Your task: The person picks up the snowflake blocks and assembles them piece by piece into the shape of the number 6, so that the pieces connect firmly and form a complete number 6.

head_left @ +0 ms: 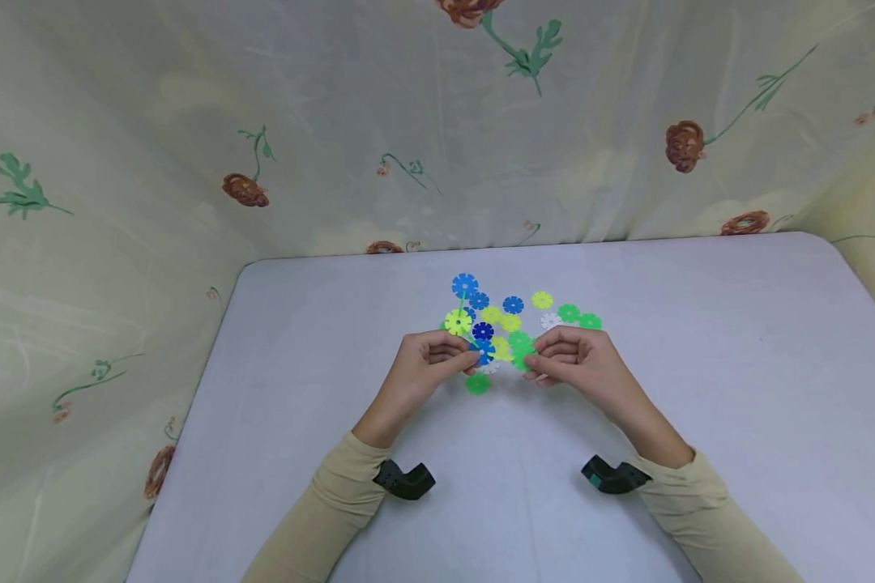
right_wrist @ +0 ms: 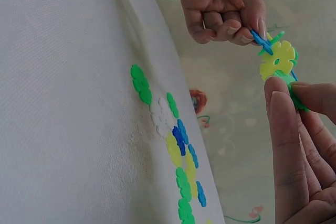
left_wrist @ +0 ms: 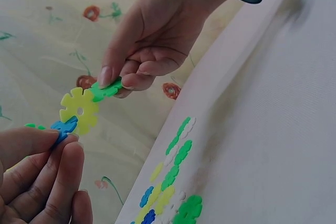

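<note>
Notched plastic snowflake discs are joined in a chain held up between the two hands. My left hand (head_left: 437, 356) pinches a blue disc (left_wrist: 65, 126) between thumb and fingertips. The right hand (head_left: 574, 356) pinches a green disc (left_wrist: 106, 92) at the chain's other end. Between these, a yellow disc (left_wrist: 88, 104) is slotted into both. Beyond the left fingertips the chain runs on, in the head view, through a green disc seen edge-on, another yellow disc (head_left: 452, 325) and a larger-looking blue disc (head_left: 465, 278). The left fingers partly cover the join there.
Several loose discs lie flat on the white table (head_left: 321, 340) under and beyond the hands: a dark blue disc (head_left: 484, 331), a green disc (head_left: 477, 383), a yellow disc (head_left: 542, 300) and a white disc (head_left: 550, 321) among them. A flowered curtain (head_left: 321, 121) hangs behind the table.
</note>
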Action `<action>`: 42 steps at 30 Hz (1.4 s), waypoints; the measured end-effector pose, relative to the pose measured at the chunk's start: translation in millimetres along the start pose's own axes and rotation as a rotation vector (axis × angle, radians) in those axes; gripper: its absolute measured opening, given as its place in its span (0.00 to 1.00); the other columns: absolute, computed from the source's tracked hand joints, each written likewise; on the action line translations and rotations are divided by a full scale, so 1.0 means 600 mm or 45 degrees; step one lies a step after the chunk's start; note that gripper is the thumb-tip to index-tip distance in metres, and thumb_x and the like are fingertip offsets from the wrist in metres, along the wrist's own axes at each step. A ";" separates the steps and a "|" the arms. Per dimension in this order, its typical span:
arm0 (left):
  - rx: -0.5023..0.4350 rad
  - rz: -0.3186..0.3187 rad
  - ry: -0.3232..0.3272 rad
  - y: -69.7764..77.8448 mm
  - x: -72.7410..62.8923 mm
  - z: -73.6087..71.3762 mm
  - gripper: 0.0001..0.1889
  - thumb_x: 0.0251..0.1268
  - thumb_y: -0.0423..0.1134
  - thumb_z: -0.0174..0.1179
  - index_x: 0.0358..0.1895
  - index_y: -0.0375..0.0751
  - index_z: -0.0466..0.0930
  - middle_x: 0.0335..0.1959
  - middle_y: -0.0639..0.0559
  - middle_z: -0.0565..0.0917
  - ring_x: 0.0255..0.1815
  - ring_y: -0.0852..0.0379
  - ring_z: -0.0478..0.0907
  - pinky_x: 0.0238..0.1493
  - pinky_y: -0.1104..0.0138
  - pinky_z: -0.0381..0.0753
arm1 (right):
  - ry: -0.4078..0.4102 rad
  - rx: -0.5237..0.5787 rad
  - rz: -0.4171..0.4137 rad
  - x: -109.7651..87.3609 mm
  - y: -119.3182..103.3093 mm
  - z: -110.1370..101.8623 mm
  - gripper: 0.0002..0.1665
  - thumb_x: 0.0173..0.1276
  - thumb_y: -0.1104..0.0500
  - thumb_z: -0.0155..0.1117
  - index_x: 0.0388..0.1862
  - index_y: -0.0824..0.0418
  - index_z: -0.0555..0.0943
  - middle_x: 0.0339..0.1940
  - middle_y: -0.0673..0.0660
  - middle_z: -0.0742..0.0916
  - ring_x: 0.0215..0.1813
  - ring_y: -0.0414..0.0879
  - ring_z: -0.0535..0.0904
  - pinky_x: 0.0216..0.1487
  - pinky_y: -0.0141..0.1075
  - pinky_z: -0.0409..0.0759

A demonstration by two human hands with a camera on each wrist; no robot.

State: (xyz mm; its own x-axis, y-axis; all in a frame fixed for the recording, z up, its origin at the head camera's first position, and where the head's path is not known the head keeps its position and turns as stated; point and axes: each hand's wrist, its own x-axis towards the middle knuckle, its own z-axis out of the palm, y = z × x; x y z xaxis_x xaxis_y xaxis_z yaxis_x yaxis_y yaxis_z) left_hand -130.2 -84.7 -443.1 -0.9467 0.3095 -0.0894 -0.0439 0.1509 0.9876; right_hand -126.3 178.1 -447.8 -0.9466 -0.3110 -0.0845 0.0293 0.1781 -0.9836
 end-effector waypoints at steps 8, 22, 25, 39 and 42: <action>0.009 -0.013 -0.002 0.001 -0.001 0.002 0.07 0.69 0.38 0.69 0.41 0.37 0.88 0.37 0.45 0.91 0.43 0.39 0.89 0.55 0.57 0.85 | 0.005 0.009 -0.005 0.000 0.000 0.004 0.14 0.70 0.62 0.72 0.45 0.73 0.82 0.32 0.54 0.93 0.39 0.54 0.93 0.43 0.46 0.90; 0.067 0.003 -0.010 0.002 -0.003 0.000 0.07 0.69 0.38 0.68 0.41 0.37 0.88 0.38 0.39 0.91 0.40 0.46 0.90 0.54 0.61 0.82 | 0.035 0.072 -0.026 -0.001 0.010 0.016 0.12 0.70 0.66 0.70 0.44 0.76 0.81 0.31 0.52 0.93 0.37 0.52 0.93 0.43 0.46 0.90; 0.074 0.011 -0.005 0.003 -0.004 0.001 0.07 0.70 0.38 0.68 0.41 0.37 0.88 0.38 0.40 0.91 0.41 0.43 0.90 0.54 0.61 0.82 | 0.049 0.082 -0.039 -0.001 0.010 0.018 0.12 0.70 0.67 0.70 0.44 0.76 0.81 0.31 0.52 0.93 0.36 0.49 0.93 0.43 0.47 0.90; 0.040 0.026 0.015 0.001 -0.005 0.000 0.07 0.69 0.37 0.68 0.40 0.36 0.89 0.35 0.41 0.91 0.38 0.46 0.90 0.56 0.60 0.83 | 0.117 0.073 -0.070 0.000 0.007 0.035 0.10 0.69 0.69 0.70 0.41 0.77 0.81 0.32 0.59 0.93 0.34 0.49 0.92 0.41 0.47 0.89; 0.022 0.034 -0.001 -0.002 -0.004 0.001 0.08 0.70 0.36 0.68 0.40 0.32 0.89 0.37 0.35 0.90 0.39 0.44 0.90 0.55 0.62 0.84 | 0.142 0.053 -0.083 -0.001 0.007 0.037 0.09 0.69 0.69 0.70 0.41 0.76 0.82 0.31 0.58 0.93 0.33 0.50 0.92 0.41 0.47 0.89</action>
State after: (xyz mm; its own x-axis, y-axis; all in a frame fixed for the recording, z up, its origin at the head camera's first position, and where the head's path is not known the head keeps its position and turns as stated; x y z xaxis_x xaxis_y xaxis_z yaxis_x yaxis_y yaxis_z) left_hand -127.8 -85.1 -444.2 -0.9471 0.3146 -0.0629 -0.0128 0.1588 0.9872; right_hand -118.5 158.2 -455.2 -0.9768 -0.2142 -0.0044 -0.0222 0.1216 -0.9923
